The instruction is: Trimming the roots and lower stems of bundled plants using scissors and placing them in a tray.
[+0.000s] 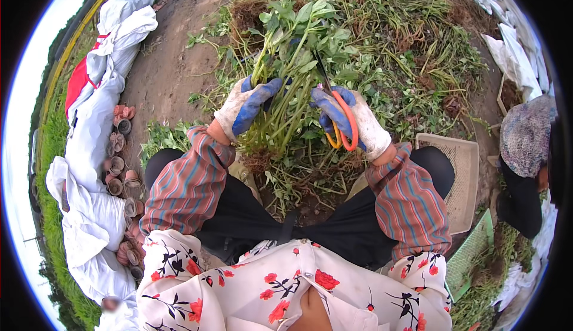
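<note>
My left hand (248,105), in a white glove with a blue coated palm, is closed around a bunch of green leafy stems (291,102). Leaves spread at the far end of the bunch, and brown roots (258,161) hang at the end near me. On the other side of the bunch, my right hand (347,114), gloved alike, grips scissors (344,123) with orange and yellow handles. Their dark blades point away from me, beside the leaves and partly hidden by them. Below the hands, more cut stems and roots lie on the soil between my knees.
A large heap of uprooted plants (403,58) covers the ground ahead. To the right are a beige plastic basket (468,183), a green mesh tray (470,252) and another person (526,138). Along the left run white sheeting (94,143) and several terracotta-coloured pots (115,165).
</note>
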Motion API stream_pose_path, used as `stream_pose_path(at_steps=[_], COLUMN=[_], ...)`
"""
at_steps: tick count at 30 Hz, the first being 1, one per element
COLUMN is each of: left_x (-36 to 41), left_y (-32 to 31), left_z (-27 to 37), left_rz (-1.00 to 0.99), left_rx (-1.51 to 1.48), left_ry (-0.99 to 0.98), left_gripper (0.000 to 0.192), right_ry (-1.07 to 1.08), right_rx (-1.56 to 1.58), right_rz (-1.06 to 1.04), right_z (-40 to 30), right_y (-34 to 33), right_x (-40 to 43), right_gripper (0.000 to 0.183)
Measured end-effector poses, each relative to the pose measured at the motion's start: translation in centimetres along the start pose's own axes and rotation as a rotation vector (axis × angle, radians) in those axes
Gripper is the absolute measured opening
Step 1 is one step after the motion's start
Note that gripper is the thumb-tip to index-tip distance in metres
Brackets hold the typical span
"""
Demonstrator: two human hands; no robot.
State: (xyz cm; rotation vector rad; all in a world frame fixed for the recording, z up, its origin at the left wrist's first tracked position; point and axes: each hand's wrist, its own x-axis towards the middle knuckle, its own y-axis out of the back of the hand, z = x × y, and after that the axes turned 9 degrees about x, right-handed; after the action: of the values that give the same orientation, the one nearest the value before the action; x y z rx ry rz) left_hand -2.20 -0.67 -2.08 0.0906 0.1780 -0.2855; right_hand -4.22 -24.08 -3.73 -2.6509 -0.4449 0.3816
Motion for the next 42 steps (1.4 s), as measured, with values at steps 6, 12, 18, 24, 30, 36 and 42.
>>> stream_pose_path(at_steps=[6,12,18,24,30,36,42], left_x=[0.1,0.2,0.4,0.0,0.1,0.6,0.3], left_y=[0.5,-0.1,0.9,-0.8,-0.6,-0.1,-0.5], left_z=[-0.5,-0.2,-2.5,-1.2,-0.9,-1.5,-0.2], left_rz=[-0.019,0.042,0.021,-0.018,-0.026,-0.027,0.028], left_rx=[-0.032,-0.064,0.043,-0.065,-0.269,-0.22,-0.411], left_ry=[-0.067,-0.019,-0.005,0.013,0.069,0.045,0.108], left_gripper=[0.024,0.024,0.021,0.032,0.033,0.033,0.034], right_ry=[-0.009,0.027,-0.18,-0.081,-0.043,-0.062,-0.052], right_rx=[-0.19,0.051,0.303,-0.078,0.002,-0.118,-0.096], right_rz=[-0.033,-0.087,-0.077,-0.113,-0.045,0.019,-0.057], right_z=[-0.7,-0.5,-2.0,-0.5,-1.3,-0.7,-0.5], right_y=[-0.1,0.4,-2.4,-0.7,-1.3,-0.5,0.1], right_x=[-0.1,-0.5,-1.5,-0.4,-0.7,-0.4,-0.3], right_gripper=[0.032,0.031,0.024,0.029,0.034,0.035,0.035])
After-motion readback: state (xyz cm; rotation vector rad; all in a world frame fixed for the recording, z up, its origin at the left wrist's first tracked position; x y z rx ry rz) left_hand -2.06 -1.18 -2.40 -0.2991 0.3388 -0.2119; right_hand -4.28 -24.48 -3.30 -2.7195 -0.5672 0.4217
